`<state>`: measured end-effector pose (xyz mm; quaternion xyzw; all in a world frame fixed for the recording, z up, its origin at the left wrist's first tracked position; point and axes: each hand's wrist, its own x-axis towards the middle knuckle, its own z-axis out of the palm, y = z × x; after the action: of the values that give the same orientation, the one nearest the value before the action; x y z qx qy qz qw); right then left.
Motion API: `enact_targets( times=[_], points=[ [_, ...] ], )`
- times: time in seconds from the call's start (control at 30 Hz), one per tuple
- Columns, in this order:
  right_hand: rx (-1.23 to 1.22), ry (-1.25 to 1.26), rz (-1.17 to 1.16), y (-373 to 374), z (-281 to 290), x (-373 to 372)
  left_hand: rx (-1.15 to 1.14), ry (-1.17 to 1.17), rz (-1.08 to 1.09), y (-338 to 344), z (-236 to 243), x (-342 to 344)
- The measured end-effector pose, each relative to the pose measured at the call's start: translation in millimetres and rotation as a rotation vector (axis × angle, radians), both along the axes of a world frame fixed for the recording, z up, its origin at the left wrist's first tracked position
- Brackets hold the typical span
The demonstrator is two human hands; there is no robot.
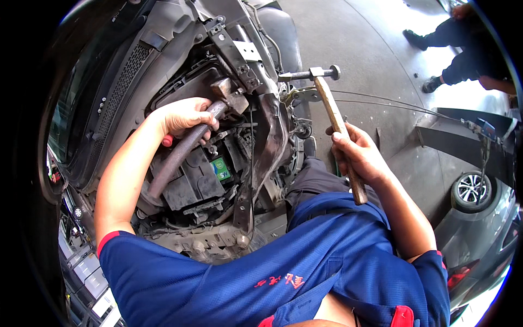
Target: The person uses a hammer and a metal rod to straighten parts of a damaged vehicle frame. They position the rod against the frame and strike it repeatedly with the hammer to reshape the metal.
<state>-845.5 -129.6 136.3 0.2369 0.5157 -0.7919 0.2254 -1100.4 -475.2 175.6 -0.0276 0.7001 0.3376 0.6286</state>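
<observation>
My left hand is closed around a short sledgehammer near its blocky, worn metal head, which sits close to the inner fender rail. The dark handle slants down over the engine bay. On the right, my right hand grips the wooden handle of a body hammer. Its long, narrow head, with a round face at one end, lies level beside the bent, scuffed metal rail of the car. Just under that head, a metal clamp is fixed to the car body.
Two taut lines run from the clamp to a blue-topped pulling device at the right. A battery and hoses fill the engine bay. Another person's legs stand at the far right. A grey car is nearer on that side.
</observation>
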Motion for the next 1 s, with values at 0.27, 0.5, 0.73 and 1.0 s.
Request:
enact_targets(
  times=[0.27, 0.5, 0.73, 1.0],
  points=[
    [-0.007, 0.076, -0.021, -1.4, -4.4, -9.4, -0.289, 1.001, -0.400, 15.3, -27.2, 22.8],
    [0.019, 0.035, 0.018, 3.3, -6.5, -9.2, -0.215, 1.197, -0.449, 0.0, -31.9, 41.7],
    [0.062, 0.015, 0.113, -2.6, -6.7, -13.3, -0.334, 1.302, -0.282, 5.2, -51.0, 49.6],
    [-0.094, -0.007, -0.057, -22.2, -5.2, -26.1, -0.365, 1.352, -0.442, 8.9, -65.8, 48.2]
  ],
)
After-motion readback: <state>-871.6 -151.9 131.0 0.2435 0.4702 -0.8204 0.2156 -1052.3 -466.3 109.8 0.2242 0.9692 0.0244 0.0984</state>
